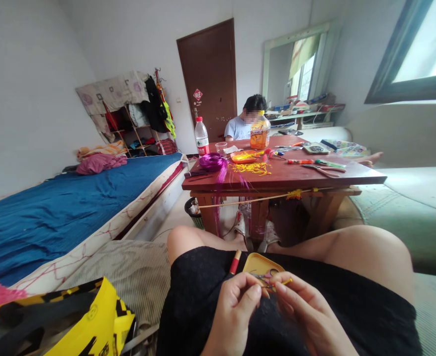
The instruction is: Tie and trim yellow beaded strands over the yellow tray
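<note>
Over the black cloth on my lap, my left hand (238, 301) and my right hand (305, 309) meet with fingertips close together. The thumb and fingers of my right hand pinch a small yellow piece (286, 282), thin like a bit of cord. My left hand is pinched too, but what lies between its fingertips is too small to make out. Just beyond the fingers is a shallow yellow tray (257, 261) on my lap. Small scissors (272, 273) show at its near side, partly hidden by my hands. A red and tan thread spool (235, 262) lies left of the tray.
A red-brown table (218, 182) stands ahead, bearing purple thread (212, 162), yellow cord pieces (253, 168), an orange dish (243, 157), bottles and pliers (325, 170). A person (240, 127) sits behind it. Left are a blue-covered bed (92, 193) and a yellow-black bag (103, 316).
</note>
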A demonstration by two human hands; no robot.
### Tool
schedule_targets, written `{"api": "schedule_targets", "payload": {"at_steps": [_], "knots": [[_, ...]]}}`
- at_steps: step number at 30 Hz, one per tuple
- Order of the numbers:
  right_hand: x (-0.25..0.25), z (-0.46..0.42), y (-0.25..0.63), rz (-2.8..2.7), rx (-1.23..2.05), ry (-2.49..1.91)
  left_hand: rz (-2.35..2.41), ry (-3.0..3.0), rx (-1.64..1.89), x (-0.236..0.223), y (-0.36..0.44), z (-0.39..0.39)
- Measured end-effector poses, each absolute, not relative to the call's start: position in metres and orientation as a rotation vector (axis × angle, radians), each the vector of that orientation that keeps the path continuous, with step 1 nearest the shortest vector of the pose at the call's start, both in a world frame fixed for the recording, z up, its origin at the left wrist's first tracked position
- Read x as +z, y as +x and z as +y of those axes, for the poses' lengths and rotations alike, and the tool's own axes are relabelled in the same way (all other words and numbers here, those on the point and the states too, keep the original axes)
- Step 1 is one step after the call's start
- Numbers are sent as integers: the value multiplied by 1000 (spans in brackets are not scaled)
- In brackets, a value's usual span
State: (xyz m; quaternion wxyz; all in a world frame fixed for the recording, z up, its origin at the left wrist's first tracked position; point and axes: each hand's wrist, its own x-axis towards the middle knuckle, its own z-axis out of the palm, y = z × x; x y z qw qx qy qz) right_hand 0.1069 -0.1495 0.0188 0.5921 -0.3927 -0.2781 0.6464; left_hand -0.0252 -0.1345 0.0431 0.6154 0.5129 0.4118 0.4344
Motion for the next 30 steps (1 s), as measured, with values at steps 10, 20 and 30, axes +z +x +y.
{"api": "schedule_targets", "payload": {"at_steps": [10,20,30], "knots": [[12,-147,110,-643,1503,-918,933,1190,995,44,-24,-134],[12,-146,110,-673,1510,-908,963,1216,979,42,-26,-135],[14,-148,110,-657,1512,-895,935,1211,988,42,-25,-134]]}}
